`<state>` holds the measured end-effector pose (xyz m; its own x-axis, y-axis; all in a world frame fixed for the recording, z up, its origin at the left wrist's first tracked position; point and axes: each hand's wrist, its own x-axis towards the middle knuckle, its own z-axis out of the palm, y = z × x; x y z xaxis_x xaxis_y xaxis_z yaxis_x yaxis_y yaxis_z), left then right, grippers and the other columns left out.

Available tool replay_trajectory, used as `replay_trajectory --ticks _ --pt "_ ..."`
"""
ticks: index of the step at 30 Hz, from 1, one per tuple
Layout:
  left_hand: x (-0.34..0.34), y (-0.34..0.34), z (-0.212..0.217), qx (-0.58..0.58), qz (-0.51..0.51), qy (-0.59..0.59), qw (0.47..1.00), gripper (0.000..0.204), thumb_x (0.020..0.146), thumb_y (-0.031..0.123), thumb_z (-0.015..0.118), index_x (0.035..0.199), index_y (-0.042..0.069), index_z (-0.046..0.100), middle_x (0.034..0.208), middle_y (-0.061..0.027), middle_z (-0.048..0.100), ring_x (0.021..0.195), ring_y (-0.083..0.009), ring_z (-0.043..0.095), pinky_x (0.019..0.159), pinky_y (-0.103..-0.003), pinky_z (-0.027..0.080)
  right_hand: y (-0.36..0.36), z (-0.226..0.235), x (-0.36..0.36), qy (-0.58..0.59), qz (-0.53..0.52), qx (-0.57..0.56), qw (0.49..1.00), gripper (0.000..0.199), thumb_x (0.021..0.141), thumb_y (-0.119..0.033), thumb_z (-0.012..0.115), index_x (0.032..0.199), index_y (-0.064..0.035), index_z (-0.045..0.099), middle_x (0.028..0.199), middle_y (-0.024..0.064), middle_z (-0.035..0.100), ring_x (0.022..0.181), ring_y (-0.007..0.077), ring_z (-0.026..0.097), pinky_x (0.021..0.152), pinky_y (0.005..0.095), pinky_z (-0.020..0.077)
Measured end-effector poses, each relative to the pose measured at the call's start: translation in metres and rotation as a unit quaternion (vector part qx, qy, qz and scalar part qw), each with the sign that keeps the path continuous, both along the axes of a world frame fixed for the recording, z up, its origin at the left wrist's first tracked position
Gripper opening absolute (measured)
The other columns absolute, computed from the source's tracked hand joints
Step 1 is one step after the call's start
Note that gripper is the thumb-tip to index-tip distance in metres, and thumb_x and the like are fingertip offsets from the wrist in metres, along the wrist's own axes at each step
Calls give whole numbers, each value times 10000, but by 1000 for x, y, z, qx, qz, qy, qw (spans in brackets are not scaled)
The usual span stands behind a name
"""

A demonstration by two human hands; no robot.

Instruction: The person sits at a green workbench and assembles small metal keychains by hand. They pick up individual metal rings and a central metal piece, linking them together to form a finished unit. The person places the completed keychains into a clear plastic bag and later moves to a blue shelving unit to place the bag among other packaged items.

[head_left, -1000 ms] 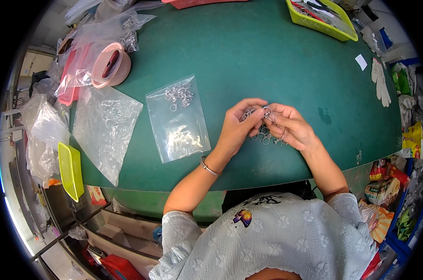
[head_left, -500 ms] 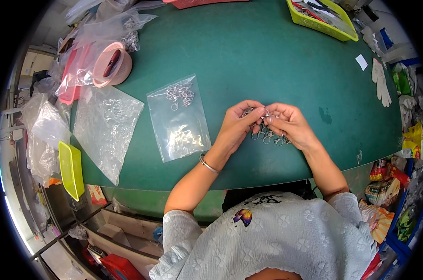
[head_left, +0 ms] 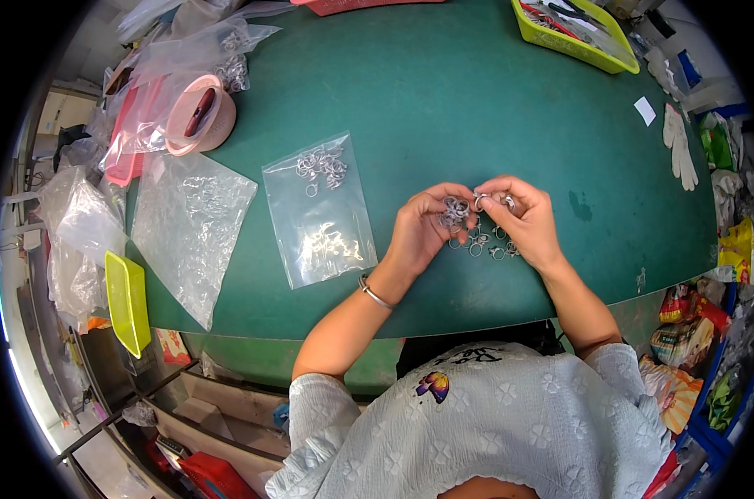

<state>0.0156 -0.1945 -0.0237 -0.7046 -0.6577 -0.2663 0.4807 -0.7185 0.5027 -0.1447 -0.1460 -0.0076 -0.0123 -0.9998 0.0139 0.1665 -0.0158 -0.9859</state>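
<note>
My left hand [head_left: 415,231] cups a cluster of small silver metal rings [head_left: 454,213] in its curled fingers. Close beside it, my right hand [head_left: 533,223] pinches one silver ring [head_left: 480,201] between thumb and forefinger. The two hands' fingertips are nearly touching. Under and between them, several loose rings [head_left: 477,244] lie on the green tabletop [head_left: 427,100], partly hidden by my fingers. A clear plastic bag [head_left: 323,241] lies flat to the left of my left hand, with a heap of similar rings [head_left: 322,169] at its far end.
An empty-looking clear bag [head_left: 190,224] lies farther left. Past it stand a pink round container [head_left: 220,125] with a dark red tool [head_left: 200,112] and a yellow-green tray [head_left: 126,303]. A yellow-green basket [head_left: 597,56] of tools sits far right, near a white glove [head_left: 679,150].
My hands have parted slightly. The left has turned its palm up, showing the ring cluster, and the right has drawn back a little with a ring in its fingertips.
</note>
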Motion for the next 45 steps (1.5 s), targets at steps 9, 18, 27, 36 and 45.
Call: replay_trajectory --ticks 9,18,27,36,45 --pt "-3 4 1 -49 -16 -67 996 158 875 180 526 907 29 563 777 -37 568 656 -94 527 495 -204 406 -1 4 -5 -22 30 51 998 183 842 -43 548 1019 -2 571 866 44 518 663 49 468 551 190 385" --pt "0 4 -7 -45 -36 -98 994 221 869 284 564 818 70 551 744 -3 536 663 -98 522 488 -205 370 -10 0 -13 -459 42 115 880 290 863 -131 451 1103 32 455 873 66 462 731 133 436 595 249 373" --pt "-6 9 -3 -86 -101 -112 985 215 841 250 614 930 62 557 795 1 544 676 -77 502 524 -184 366 -1 -1 -4 -238 75 33 968 273 856 -42 415 1116 18 475 900 53 468 824 129 455 771 259 397" --pt "-4 2 -5 -39 -27 -90 995 155 837 150 589 940 39 556 792 -18 542 628 -59 466 498 -185 363 -6 -5 -8 -193 37 -54 979 239 865 -5 402 1085 17 493 969 84 524 948 184 502 873 319 386" --pt "-3 3 8 8 -43 -57 997 113 841 93 526 923 22 555 813 -53 577 667 -108 539 519 -207 413 1 3 1 85 55 -71 992 272 878 -42 378 1113 11 505 1122 143 501 1052 251 498 899 351 403"
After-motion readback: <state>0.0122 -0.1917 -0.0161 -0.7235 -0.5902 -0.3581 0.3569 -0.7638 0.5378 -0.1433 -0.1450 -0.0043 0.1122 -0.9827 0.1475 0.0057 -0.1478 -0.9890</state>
